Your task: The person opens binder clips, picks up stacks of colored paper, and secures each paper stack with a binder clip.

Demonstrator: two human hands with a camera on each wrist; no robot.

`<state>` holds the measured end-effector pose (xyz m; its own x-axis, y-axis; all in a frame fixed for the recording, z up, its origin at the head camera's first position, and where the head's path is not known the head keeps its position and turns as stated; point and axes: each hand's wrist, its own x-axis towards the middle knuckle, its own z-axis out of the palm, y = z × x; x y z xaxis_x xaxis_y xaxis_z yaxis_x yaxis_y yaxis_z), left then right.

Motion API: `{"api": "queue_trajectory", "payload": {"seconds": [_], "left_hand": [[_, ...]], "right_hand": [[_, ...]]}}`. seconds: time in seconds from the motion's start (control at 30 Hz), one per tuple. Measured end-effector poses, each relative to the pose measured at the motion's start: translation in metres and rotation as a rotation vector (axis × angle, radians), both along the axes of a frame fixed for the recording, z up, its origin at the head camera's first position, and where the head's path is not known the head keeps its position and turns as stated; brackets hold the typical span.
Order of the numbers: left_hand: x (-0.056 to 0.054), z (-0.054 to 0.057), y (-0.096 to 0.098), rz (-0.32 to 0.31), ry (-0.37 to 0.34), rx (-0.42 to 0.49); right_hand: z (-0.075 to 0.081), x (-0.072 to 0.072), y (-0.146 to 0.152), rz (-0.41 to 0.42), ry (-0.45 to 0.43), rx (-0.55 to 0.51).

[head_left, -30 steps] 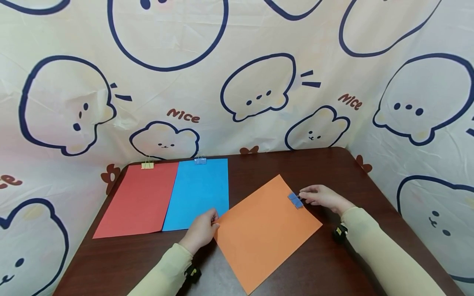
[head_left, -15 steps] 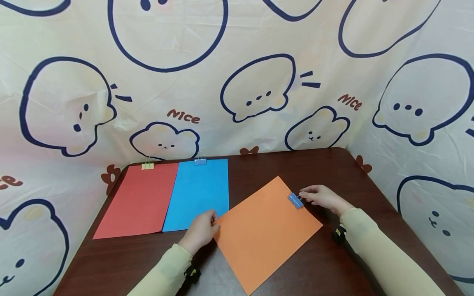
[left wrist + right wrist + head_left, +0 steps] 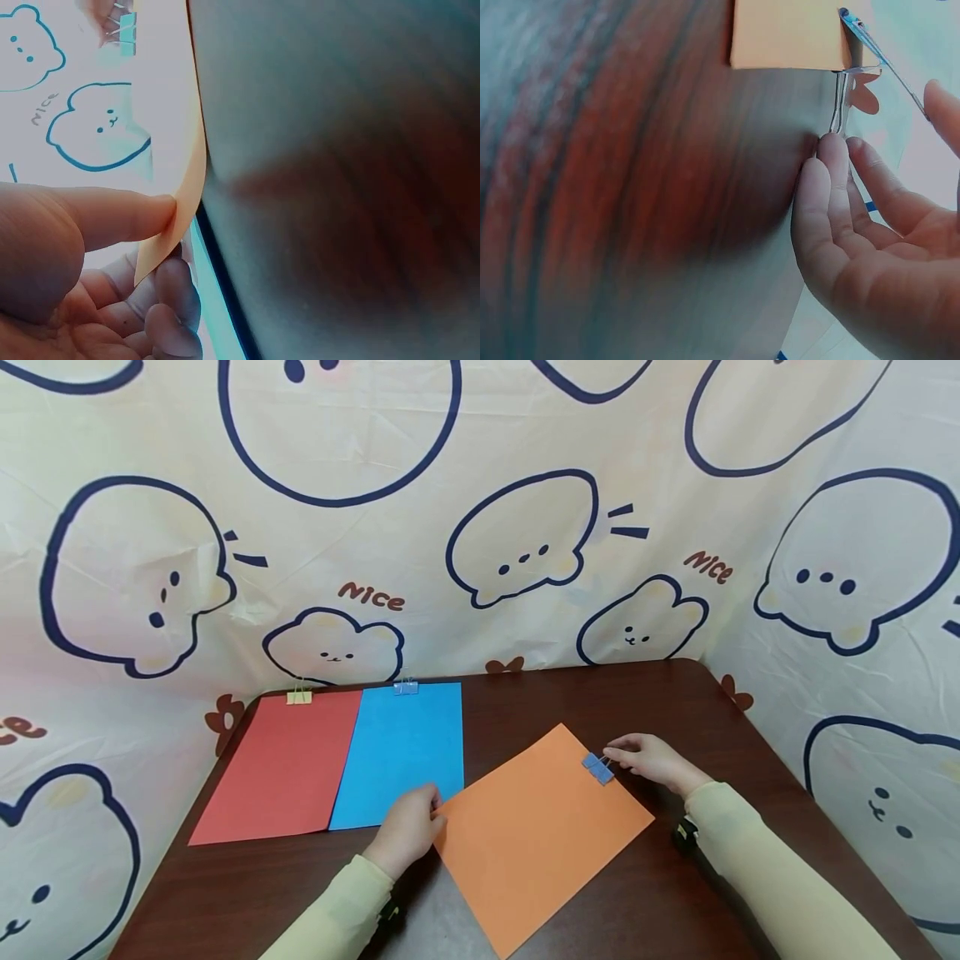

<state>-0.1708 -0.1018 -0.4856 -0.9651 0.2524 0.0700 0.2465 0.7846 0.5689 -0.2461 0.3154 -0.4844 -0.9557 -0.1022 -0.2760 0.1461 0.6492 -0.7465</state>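
An orange sheet of paper point(image 3: 540, 843) lies turned at an angle over the table. My left hand point(image 3: 408, 828) pinches its left corner; in the left wrist view the thumb point(image 3: 127, 214) presses on top and the fingers curl underneath. A blue binder clip point(image 3: 598, 768) sits on the sheet's far right edge. My right hand point(image 3: 656, 762) holds this clip by its wire handles. In the right wrist view the handles point(image 3: 839, 105) stand spread, one against the thumb and one against the fingertips point(image 3: 832, 146).
Left of the orange sheet lie a blue sheet point(image 3: 408, 756) with a blue binder clip point(image 3: 406, 687) and a red sheet point(image 3: 281, 768) with a yellow binder clip point(image 3: 298, 697). They rest on a dark brown table point(image 3: 510, 710), with a patterned cloth point(image 3: 420, 552) behind.
The far corner of the orange sheet has come slightly down and toward me. My right hand has shifted very slightly left; the left hand stays almost still on its corner.
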Motion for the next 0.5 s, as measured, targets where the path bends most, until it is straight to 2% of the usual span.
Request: {"api": "queue_trajectory", "payload": {"seconds": [0.37,0.5], "left_hand": [[0.0004,-0.0024,0.0017,0.015,0.0,-0.037],[0.0021,-0.0003,0.0014,0.017,-0.001,-0.065]], "right_hand": [[0.0003,0.002,-0.0012,-0.016,0.019,0.059],[0.0026,0.0068,-0.0033,-0.019,0.098,0.161]]}}
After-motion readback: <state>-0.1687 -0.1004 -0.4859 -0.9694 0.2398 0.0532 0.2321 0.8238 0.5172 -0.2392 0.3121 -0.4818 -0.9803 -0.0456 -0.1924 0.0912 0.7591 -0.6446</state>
